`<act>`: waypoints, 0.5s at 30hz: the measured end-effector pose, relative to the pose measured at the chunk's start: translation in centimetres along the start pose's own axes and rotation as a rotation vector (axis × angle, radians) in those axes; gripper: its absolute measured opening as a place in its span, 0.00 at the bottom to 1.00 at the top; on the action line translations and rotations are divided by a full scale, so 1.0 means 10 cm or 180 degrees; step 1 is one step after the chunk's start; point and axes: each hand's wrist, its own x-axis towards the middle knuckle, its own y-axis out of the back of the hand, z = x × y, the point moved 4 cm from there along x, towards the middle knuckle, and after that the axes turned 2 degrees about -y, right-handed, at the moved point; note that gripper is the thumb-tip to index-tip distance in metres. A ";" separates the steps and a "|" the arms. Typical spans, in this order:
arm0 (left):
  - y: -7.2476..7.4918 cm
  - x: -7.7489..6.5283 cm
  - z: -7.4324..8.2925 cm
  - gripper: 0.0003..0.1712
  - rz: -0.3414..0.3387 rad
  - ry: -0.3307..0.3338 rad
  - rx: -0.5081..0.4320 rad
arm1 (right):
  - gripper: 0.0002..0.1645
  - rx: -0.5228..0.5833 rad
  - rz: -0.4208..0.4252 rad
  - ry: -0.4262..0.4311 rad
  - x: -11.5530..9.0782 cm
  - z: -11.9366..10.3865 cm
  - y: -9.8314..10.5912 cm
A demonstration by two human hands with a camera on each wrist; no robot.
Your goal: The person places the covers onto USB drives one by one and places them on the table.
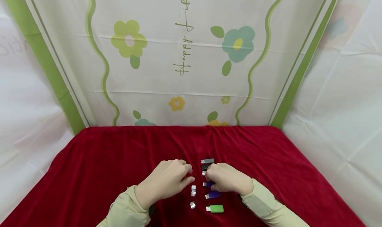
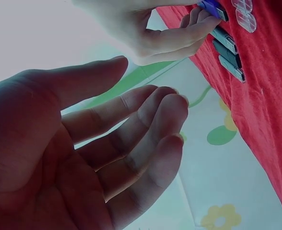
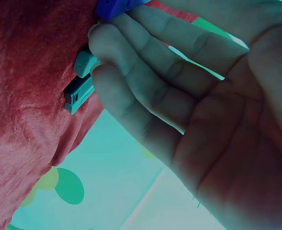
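Observation:
My right hand (image 1: 225, 178) is over a column of USB flash drives. Its fingers and thumb pinch a purple USB flash drive (image 3: 113, 7), mostly covered by them in the head view. Beyond it lie a drive largely hidden under the hand, a black flash drive (image 1: 205, 167) and a grey flash drive (image 1: 208, 161). Nearer are a second purple flash drive (image 1: 213, 195) and a green flash drive (image 1: 216, 208). To the left, my left hand (image 1: 167, 179) hovers with relaxed, loosely bent fingers and nothing in them. Small clear plastic pieces (image 1: 193, 190) lie just by its thumb.
One more clear piece (image 1: 192, 205) lies nearer, left of the green drive. Everything rests on a wrinkled red cloth (image 1: 119, 154) over the table. A flower-printed white curtain (image 1: 161, 71) stands behind, with white sheets at both sides.

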 end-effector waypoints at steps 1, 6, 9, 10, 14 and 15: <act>-0.01 0.00 0.00 0.07 -0.0003 0.0002 0.0002 | 0.29 -0.0006 0.0002 0.0015 0.00 0.00 0.00; -0.02 0.00 0.00 0.08 0.0011 0.0003 0.0021 | 0.27 0.0001 0.0011 0.0062 0.00 -0.01 0.01; -0.02 0.00 0.01 0.08 0.0030 -0.0017 0.0017 | 0.26 -0.0016 0.0005 0.0063 0.00 -0.01 0.02; -0.02 0.00 0.01 0.08 0.0037 -0.0022 0.0020 | 0.26 -0.0022 0.0005 0.0068 0.01 -0.01 0.02; -0.02 0.00 0.02 0.09 0.0061 -0.0026 0.0066 | 0.24 -0.0040 0.0053 0.0088 0.01 -0.01 0.04; -0.02 0.00 0.02 0.09 0.0063 -0.0026 0.0071 | 0.23 -0.0046 0.0081 0.0101 0.01 -0.01 0.05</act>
